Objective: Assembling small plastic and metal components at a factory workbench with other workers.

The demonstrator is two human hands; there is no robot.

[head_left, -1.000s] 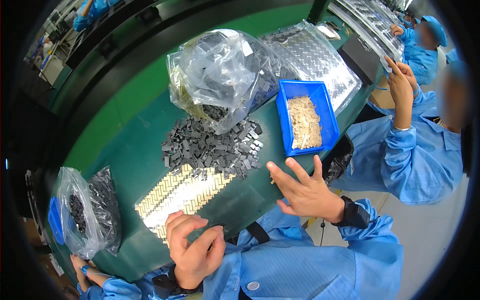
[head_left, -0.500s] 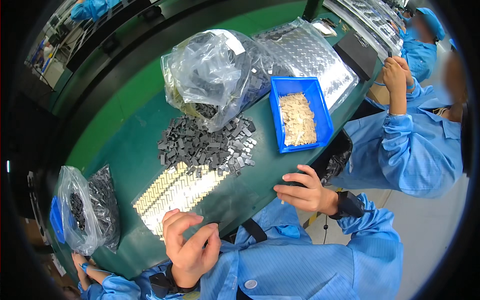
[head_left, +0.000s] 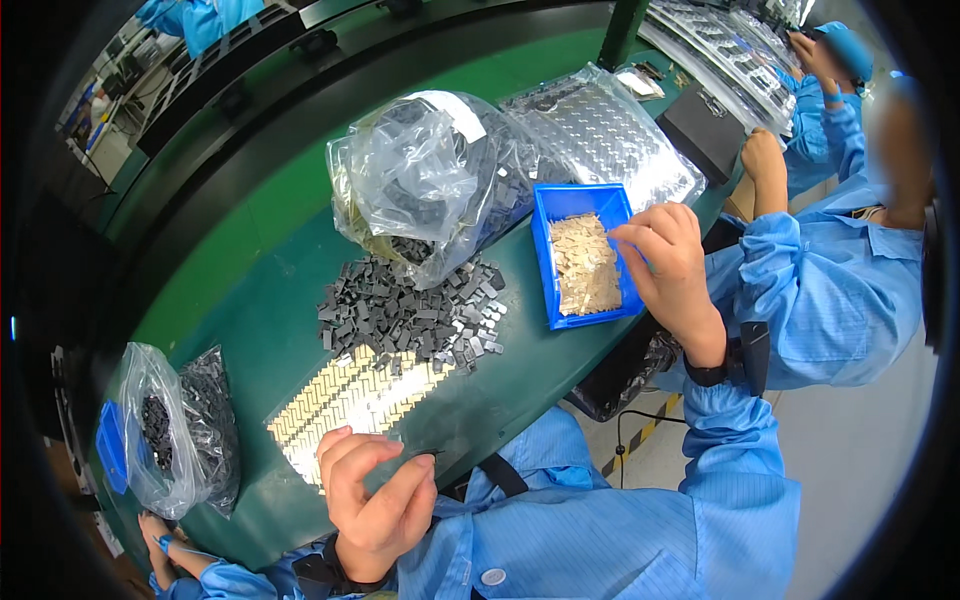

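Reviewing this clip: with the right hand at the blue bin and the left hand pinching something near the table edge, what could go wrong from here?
1. The blue bin sits at the table edge; the right hand reaching in might nudge it off.
2. The left hand works right at the near edge, so a small part could drop to the floor.
3. The pile of dark parts touches the tray of pale pieces; strays may mix in.

bag [head_left: 165,440]: contents unclear | co-worker's face [head_left: 900,130]: blurred | tray stack [head_left: 735,55]: cropped
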